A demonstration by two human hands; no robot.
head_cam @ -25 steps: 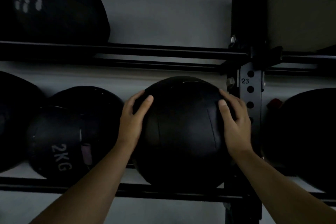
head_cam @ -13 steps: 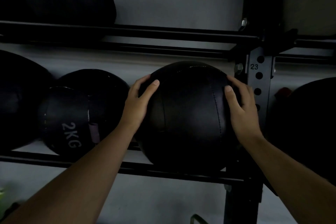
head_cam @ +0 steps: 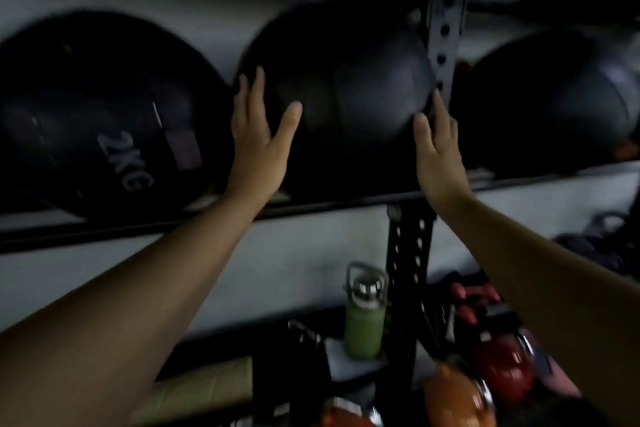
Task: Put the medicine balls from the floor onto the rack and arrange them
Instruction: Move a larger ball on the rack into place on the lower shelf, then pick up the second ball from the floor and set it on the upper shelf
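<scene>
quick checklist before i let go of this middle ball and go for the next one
1. Middle ball sits on the rack rail: ok.
2. Left hand flat with straight fingers, not gripping the ball: ok.
3. Right hand also flat with straight fingers at the ball's right side: ok.
4. Ball is between the 2KG ball and the upright post, no visible gap on either side: ok.
5. Ball will stay put once released: cannot tell, the picture is blurred.
6. Floor path below: not ok, a green bottle and red dumbbells stand near the post.
</scene>
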